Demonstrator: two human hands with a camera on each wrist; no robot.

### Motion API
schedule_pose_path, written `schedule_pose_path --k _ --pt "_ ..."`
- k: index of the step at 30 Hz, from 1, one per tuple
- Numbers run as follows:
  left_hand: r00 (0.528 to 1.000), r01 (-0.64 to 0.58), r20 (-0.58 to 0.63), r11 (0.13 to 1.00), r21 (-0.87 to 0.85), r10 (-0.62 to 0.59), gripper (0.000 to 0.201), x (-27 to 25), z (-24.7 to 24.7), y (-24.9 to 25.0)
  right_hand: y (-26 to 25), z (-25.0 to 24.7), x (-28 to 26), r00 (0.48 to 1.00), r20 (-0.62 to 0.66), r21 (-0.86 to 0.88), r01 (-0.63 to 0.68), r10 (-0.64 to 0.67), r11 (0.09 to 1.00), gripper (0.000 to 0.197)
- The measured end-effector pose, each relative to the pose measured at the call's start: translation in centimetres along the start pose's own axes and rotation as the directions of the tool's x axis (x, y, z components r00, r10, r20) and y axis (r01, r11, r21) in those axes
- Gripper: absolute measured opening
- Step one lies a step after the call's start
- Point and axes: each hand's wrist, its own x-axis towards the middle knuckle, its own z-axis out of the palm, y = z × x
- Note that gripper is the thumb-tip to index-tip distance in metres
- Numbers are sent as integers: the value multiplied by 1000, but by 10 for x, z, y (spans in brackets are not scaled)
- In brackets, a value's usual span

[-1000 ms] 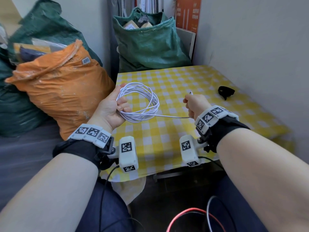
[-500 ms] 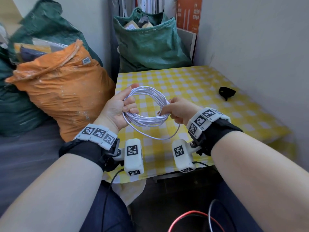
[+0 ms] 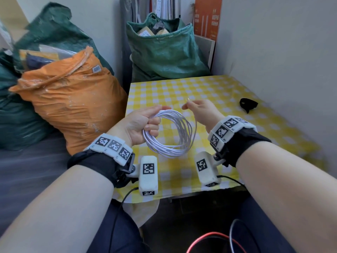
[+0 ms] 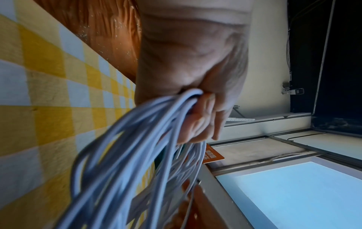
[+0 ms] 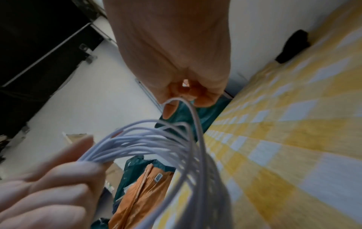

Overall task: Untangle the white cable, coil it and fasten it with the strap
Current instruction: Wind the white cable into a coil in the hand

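- The white cable (image 3: 170, 133) hangs as a round bundle of many loops above the near part of the counter (image 3: 228, 147), clear of its yellow checked cloth.
- The left hand (image 3: 140, 125) grips one side of the bundle: its fingers (image 4: 197, 122) are curled round the gathered strands, as the left wrist view shows closely.
- The right hand (image 3: 201, 111) is raised just beyond the bundle, its fingers (image 5: 203, 96) pressed together in a pinch on the cable's last stretch, which arcs from the pinch down into the loops. The plug itself is too blurred to make out.
- No knots or crossings stand out, so the untangling looks done, and the coiling seems nearly done: only this short tail is left to lay onto the loops.
- The black strap (image 3: 248, 105) lies on the counter by the wall, well apart from both hands and untouched.
- Still to come, by my reading: add the tail to the bundle, fetch the strap with the right hand, wrap it round the strands and close it.
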Motion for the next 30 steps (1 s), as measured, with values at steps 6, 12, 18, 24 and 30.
schedule_pose_path --k 6,12,18,24,30 --pt "995 96 6 995 17 -97 36 2 10 5 -23 11 -14 944 101 -54 320 -313 946 21" --pt "992 123 -7 992 43 -123 39 3 12 3 -28 18 -17 905 124 -136 422 -407 896 17" --pt "992 114 50 993 4 -114 23 2 7 4 -22 12 -15 934 171 -134 339 -315 931 33" --pt "970 136 206 990 -33 -126 32 1 5 8 -6 0 -19 870 492 250 -106 -32 962 9" --pt "982 89 160 993 81 -101 25 11 12 9 4 -11 -16 813 582 379 -271 -1 885 15"
